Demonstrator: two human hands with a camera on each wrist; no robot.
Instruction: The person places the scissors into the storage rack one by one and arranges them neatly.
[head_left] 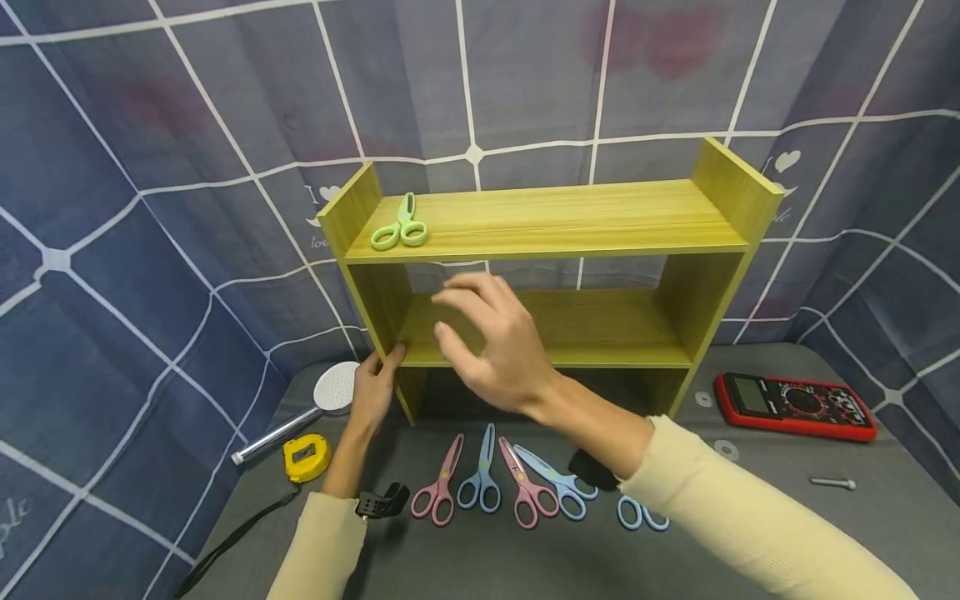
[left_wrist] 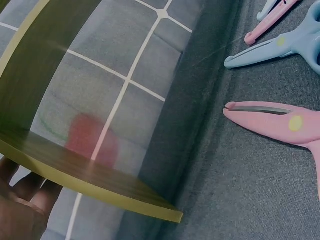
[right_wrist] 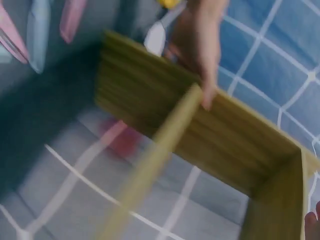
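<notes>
Shelf unit [head_left: 570,221]: upright on the grey surface [head_left: 510,562] before the checked curtain [head_left: 540,83], its front toward the person, which seems to put both boards within easy reach.
Left hand [head_left: 375,387]: grip grasping the left side panel [head_left: 381,304] near the lower board, thumb over the front edge and fingers on the outer face; probably a hold that steadies the unit.
Right hand [head_left: 498,346]: grip released, holding nothing, fingers loosely bent; it hangs in the air before the lower board.
Green scissors [head_left: 406,222]: flat at the left end of the top board, handles near the front edge, blades pointing back; the raised side panel beside them would likely check a sideways slide.
Pink scissors [head_left: 444,482]: two pairs on the surface in front of the unit, handles toward the person, presumably so that they can be taken by the loops.
Blue scissors [head_left: 482,475]: three pairs in the same row, turned the same way; the right sleeve [head_left: 720,492] partly hides the last.
Left side: shower head [head_left: 337,386] and tape measure [head_left: 317,457] near the left forearm.
Right side: multimeter [head_left: 797,407], washers [head_left: 726,450] and bolt [head_left: 831,482], apart from the scissors, perhaps to leave working room.
</notes>
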